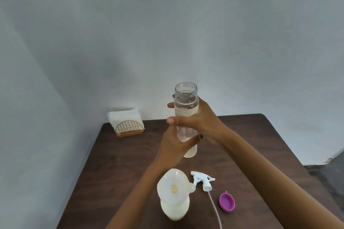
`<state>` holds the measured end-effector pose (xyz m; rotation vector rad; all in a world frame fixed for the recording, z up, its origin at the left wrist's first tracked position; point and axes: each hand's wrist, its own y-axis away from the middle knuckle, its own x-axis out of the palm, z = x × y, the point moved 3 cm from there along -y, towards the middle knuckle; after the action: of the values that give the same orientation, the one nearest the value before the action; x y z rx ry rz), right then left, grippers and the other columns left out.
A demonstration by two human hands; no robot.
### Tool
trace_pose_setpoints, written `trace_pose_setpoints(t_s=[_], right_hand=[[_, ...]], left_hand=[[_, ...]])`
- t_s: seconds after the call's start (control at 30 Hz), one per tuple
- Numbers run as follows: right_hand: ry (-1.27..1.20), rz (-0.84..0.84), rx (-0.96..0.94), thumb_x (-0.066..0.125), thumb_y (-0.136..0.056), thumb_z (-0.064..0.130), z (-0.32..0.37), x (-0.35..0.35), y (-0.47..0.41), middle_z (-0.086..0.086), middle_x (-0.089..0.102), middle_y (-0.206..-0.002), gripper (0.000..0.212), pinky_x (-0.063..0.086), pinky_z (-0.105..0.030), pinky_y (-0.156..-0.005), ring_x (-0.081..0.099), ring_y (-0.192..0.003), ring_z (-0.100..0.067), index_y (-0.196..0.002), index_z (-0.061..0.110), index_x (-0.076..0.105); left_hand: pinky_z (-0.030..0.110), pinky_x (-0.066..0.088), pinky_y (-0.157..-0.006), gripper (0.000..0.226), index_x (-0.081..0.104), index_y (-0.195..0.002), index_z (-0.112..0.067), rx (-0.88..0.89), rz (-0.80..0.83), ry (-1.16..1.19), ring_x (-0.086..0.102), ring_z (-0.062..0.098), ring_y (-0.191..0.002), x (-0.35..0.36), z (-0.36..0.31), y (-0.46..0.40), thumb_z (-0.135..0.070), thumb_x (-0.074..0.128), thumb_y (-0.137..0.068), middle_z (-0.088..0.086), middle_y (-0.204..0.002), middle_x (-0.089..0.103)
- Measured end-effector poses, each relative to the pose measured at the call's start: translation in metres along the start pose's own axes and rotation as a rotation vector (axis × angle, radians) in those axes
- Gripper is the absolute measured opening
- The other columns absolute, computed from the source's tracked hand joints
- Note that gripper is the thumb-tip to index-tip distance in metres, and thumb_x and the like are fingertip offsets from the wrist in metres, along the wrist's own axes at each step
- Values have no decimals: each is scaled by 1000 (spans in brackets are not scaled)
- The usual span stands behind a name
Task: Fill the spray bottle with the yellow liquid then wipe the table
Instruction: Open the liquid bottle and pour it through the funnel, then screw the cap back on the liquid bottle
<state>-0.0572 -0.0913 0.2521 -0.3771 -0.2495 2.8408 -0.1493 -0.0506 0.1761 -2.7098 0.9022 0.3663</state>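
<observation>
I hold a clear open bottle (186, 102) upright above the middle of the table; the liquid inside looks pale, faintly yellow near the bottom. My right hand (201, 119) wraps its upper half. My left hand (174, 148) grips its lower part. Near the front edge stands the spray bottle (175, 211), its body pale yellow, with a white funnel (172, 185) seated in its mouth. The white spray head (202, 180) lies on the table just right of the funnel, its thin tube (216, 210) trailing toward me.
A purple cap (226, 201) lies open side up to the right of the spray head. A gold wire holder with white napkins (125, 120) stands at the back left corner of the dark wooden table (260, 145). Grey walls close in behind and to the left.
</observation>
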Motion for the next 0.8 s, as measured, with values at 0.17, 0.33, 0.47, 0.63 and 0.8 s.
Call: trace_pose_setpoints(t_s=[0.17,0.33,0.47,0.63,0.8], right_hand=[[74,130,103,78,-49,59,-14,-24,7,5,32,-144,118,41,-33,-100,37,-130,-10,-142,40,9],[55,-15,390,42,-87,62,-63,-52,26,1,38,-143,68,29,-32,-105,38,-127,-12,-141,24,27],[732,207,676,63,-80,52,-156,-60,54,-10,55,-129,59,42,-44,-100,53,-114,-26,-122,13,52],[982,567,939,73,-73,47,-209,-30,112,-13,56,-125,64,48,-34,-84,56,-105,-27,-114,2,53],[943,459,1012,82,-64,40,-236,-17,137,-17,34,-139,95,51,-45,-89,50,-118,-36,-137,12,27]], left_hand=[[27,52,-84,46,53,-108,-38,23,0,-2,62,-1,-99,-10,3,-1,-40,80,-71,-14,-106,64],[42,54,-88,53,58,-108,-30,-15,-33,4,66,11,-97,-15,8,2,-50,77,-62,-6,-102,68],[47,53,-90,55,59,-108,-24,-26,-28,2,66,14,-98,-12,11,6,-51,77,-63,-4,-101,69],[48,52,-92,61,57,-113,-24,-44,-22,3,65,15,-102,-9,12,7,-51,78,-63,-3,-107,68],[47,52,-91,49,58,-108,-24,-40,-20,13,66,14,-98,-10,12,7,-40,79,-67,-2,-102,68]])
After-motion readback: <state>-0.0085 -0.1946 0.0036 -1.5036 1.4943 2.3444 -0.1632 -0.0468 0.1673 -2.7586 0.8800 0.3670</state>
